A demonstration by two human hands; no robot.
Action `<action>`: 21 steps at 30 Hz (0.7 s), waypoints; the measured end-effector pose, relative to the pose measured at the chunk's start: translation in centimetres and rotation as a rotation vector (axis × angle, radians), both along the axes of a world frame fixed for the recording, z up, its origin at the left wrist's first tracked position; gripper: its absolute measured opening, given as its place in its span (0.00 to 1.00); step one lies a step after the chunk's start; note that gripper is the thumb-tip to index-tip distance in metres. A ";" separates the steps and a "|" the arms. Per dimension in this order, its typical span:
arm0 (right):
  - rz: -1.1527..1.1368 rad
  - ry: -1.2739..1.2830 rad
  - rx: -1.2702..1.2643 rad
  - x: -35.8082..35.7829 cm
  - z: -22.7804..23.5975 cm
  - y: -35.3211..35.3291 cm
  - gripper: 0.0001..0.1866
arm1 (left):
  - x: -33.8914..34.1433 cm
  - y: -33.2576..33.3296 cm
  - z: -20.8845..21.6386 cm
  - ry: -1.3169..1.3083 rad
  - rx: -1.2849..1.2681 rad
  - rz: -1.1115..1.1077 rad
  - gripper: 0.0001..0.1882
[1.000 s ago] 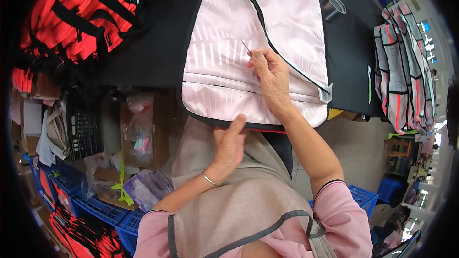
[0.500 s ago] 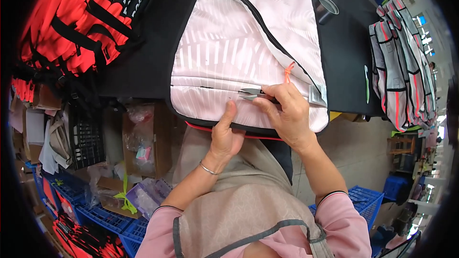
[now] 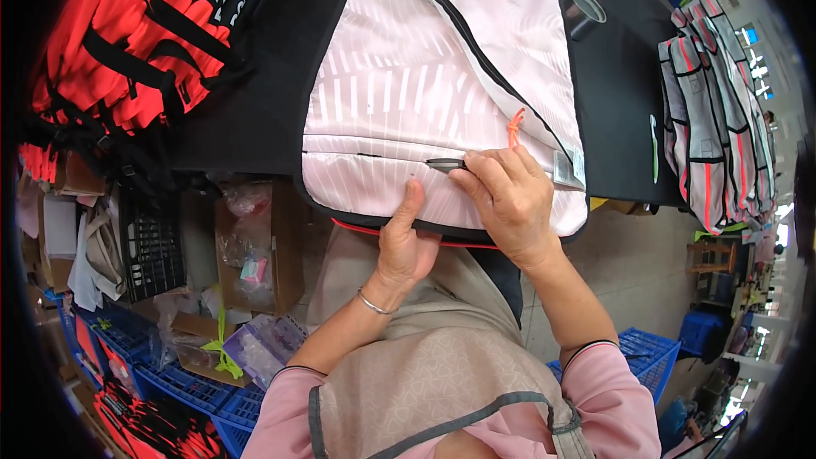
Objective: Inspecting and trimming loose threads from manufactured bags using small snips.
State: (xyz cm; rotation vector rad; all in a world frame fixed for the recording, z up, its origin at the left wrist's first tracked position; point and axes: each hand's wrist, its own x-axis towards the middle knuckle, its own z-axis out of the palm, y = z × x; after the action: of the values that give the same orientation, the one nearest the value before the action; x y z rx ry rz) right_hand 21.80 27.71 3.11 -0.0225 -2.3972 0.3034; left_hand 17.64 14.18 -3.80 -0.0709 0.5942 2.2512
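A pale pink patterned bag (image 3: pixel 391 51) with black edging lies flat in front of me, its near edge hanging over the table's edge. My left hand (image 3: pixel 405 242) grips that edge, thumb on top and fingers hidden beneath. Thread snips (image 3: pixel 444 164) are held in my right hand (image 3: pixel 513 204), their blades closed and pointing left along a seam with dark stitches. An orange cord pull (image 3: pixel 515 126) lies just beyond my right fingers, by a black diagonal zipper (image 3: pixel 476 44). A small clear window (image 3: pixel 564 168) sits at the bag's right side.
Red and black bags (image 3: pixel 136 42) are piled at the left of the black table (image 3: pixel 620 85). A grey cup (image 3: pixel 585 14) stands beyond the bag's right side, and grey bags (image 3: pixel 710 127) are stacked farther right. Below are a cardboard box (image 3: pixel 287 242) and blue crates (image 3: pixel 183 387).
The snips' blades have closed from apart to together at the seam. The bag has shifted very slightly; my left hand keeps its hold on the edge.
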 end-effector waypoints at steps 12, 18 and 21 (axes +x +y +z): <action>-0.018 -0.195 -0.650 -0.5 0.9 0.9 0.19 | -0.2 0.7 -0.2 0.017 0.011 0.015 0.29; -0.239 -0.182 -0.381 -3.4 -2.0 0.3 0.19 | -0.1 -0.2 -2.0 -0.104 0.051 0.064 0.24; -0.176 -0.148 -0.586 -2.6 -0.2 -0.4 0.19 | -0.5 -0.8 -1.7 -0.085 0.030 0.054 0.25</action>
State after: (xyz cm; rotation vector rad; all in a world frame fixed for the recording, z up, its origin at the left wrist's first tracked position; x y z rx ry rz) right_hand 19.17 27.34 2.95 -0.5346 -2.3441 0.9331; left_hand 17.18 13.35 -5.54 -0.1682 0.5183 2.2963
